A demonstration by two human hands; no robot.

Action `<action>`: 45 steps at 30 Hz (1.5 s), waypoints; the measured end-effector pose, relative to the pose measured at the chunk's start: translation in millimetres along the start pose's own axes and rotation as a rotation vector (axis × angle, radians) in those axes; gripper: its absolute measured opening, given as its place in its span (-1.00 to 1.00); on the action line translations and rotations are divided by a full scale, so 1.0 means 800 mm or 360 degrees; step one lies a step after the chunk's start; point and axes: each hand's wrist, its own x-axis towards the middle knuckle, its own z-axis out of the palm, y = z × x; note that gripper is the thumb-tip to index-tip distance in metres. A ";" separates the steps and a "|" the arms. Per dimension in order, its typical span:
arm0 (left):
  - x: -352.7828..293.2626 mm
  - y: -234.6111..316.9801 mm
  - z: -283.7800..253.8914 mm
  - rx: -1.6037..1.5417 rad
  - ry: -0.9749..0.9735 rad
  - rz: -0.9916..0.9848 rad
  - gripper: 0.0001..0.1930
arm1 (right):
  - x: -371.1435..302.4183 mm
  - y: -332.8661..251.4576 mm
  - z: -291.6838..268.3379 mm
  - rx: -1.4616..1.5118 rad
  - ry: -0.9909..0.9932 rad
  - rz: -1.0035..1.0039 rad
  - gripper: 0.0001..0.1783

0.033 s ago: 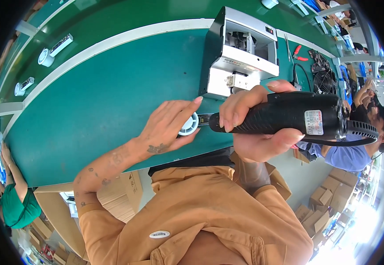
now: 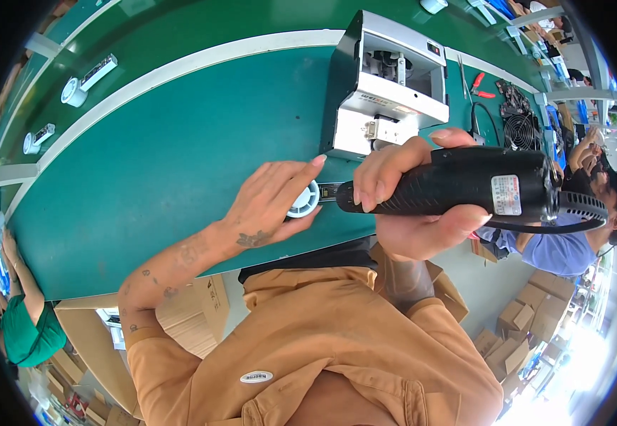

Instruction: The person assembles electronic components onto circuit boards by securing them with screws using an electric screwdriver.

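Near the table's front edge, my left hand [image 2: 269, 195] grips a white round plastic part [image 2: 303, 201] with spoke-like slots. A narrow dark strip with a small circuit [image 2: 329, 191] extends from it to the right. My right hand [image 2: 422, 195] is wrapped around a thick black heat gun [image 2: 457, 184] with a ribbed handle, a pale label and a vented end. The gun's left end overlaps the strip in this view; I cannot tell whether they touch. Part of the strip is hidden behind the gun and my fingers.
A silver-and-black machine [image 2: 386, 85] stands just beyond my right hand. Red-handled pliers [image 2: 483, 86], tweezers [image 2: 463, 76] and a black fan [image 2: 521, 132] lie to its right. Similar white parts [image 2: 74, 92] sit on the far-left ledge. Cardboard boxes [image 2: 188, 312] and co-workers flank the table.
My right hand and the black heat gun have shifted very slightly to the right. My left hand and the white part stay in place.
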 end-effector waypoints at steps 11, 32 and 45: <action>0.006 0.006 0.004 -0.0035 -0.0017 -0.0026 -0.15 | -0.001 0.007 -0.019 -0.0194 -0.0369 -0.0122 -0.13; 0.019 0.008 0.020 -0.0028 0.0032 0.0012 -0.16 | -0.004 0.003 -0.019 -0.0092 -0.0222 0.0067 -0.19; 0.038 0.011 -0.020 0.0664 -0.0331 0.0100 -0.44 | 0.009 -0.003 -0.101 0.0456 0.0723 0.0275 -0.34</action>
